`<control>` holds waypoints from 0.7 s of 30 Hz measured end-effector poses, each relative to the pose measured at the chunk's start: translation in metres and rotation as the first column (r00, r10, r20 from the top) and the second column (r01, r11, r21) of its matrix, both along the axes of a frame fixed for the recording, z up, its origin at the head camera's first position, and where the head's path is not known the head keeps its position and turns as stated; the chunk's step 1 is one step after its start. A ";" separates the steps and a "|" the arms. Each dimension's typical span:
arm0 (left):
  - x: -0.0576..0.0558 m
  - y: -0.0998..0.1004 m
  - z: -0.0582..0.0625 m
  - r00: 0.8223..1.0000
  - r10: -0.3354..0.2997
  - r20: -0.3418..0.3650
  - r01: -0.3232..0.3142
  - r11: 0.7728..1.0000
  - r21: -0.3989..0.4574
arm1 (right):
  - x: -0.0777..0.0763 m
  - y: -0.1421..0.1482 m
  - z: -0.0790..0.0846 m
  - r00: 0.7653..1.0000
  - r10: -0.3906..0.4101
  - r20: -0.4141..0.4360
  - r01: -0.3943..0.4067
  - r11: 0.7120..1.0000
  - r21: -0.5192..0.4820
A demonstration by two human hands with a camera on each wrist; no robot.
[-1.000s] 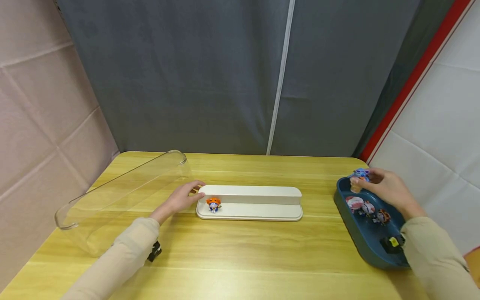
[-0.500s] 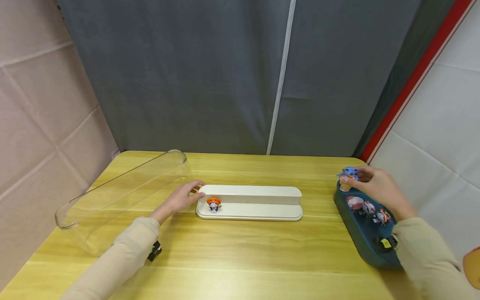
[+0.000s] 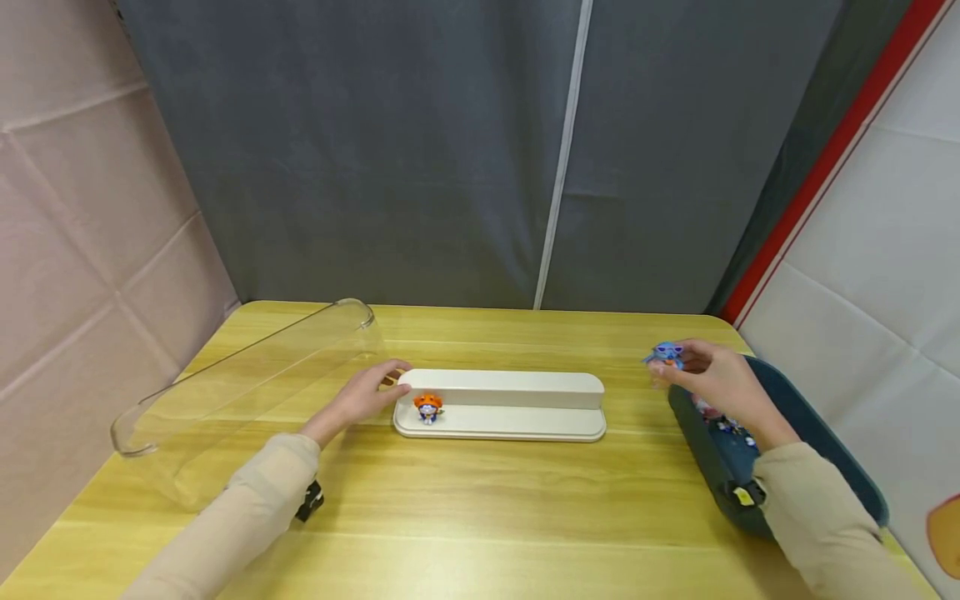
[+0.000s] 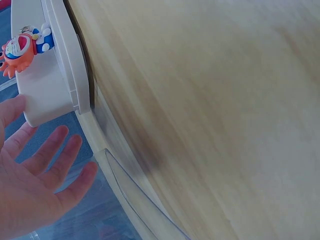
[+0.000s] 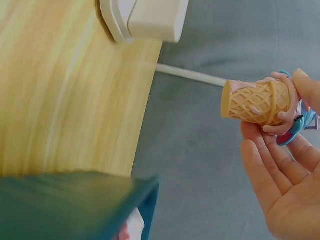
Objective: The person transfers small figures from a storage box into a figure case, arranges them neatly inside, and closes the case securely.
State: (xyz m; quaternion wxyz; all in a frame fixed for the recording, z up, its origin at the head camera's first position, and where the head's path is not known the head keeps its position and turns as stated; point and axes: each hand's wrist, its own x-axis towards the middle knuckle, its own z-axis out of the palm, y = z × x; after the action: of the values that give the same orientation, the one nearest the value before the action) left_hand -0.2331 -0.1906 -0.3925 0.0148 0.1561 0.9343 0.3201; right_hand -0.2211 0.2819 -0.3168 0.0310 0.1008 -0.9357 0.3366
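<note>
My right hand (image 3: pixel 716 379) pinches a small toy figurine (image 3: pixel 666 355) just left of the blue tray's far end. In the right wrist view the figurine has a waffle ice-cream cone base (image 5: pixel 257 102) with pink drips and a blue character on top, held between thumb and fingers. My left hand (image 3: pixel 367 396) is at the left end of a white stepped display stand (image 3: pixel 517 423), fingers spread and relaxed, thumb right at the stand's edge. On the stand's lower step, toward the left, stands an orange-hatted figurine (image 3: pixel 428 408) with a blue and white body.
A dark blue tray (image 3: pixel 817 425) with several more figurines (image 3: pixel 731 429) stands at the right, partly covered by my right arm. A clear plastic cover (image 3: pixel 247 392) lies aslant at the left behind my left arm. A grey curtain (image 3: pixel 390 150) hangs beyond the wooden table (image 3: pixel 480 517).
My right hand has carried the cone figurine leftward from over the tray to beyond its left edge. The tray has shown more of its right side. My left hand has stayed in place.
</note>
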 end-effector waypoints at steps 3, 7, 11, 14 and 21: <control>0.001 0.001 0.001 1.000 0.000 -0.003 0.000 1.000 0.000 | 0.001 -0.005 -0.005 1.000 0.013 -0.009 -0.012 1.000 0.011; 0.000 0.001 0.001 1.000 -0.001 0.004 0.001 1.000 0.001 | 0.004 -0.012 -0.009 0.999 0.028 -0.017 -0.028 1.000 0.013; -0.001 0.001 0.000 1.000 0.000 0.010 0.000 1.000 0.002 | 0.006 -0.018 -0.013 0.999 0.046 -0.021 -0.046 0.999 -0.006; -0.001 0.001 0.000 1.000 0.000 0.008 0.000 1.000 0.002 | 0.006 -0.023 -0.017 0.998 0.057 -0.027 -0.058 0.998 -0.017; -0.001 0.002 0.000 1.000 -0.004 0.004 0.004 1.000 0.001 | 0.006 -0.038 -0.027 0.998 0.063 -0.027 -0.064 0.997 -0.045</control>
State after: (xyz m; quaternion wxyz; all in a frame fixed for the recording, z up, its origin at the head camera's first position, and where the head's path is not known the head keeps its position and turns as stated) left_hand -0.2343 -0.1885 -0.3925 0.0173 0.1571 0.9338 0.3209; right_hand -0.2146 0.2440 -0.3440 0.0348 0.1340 -0.9237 0.3573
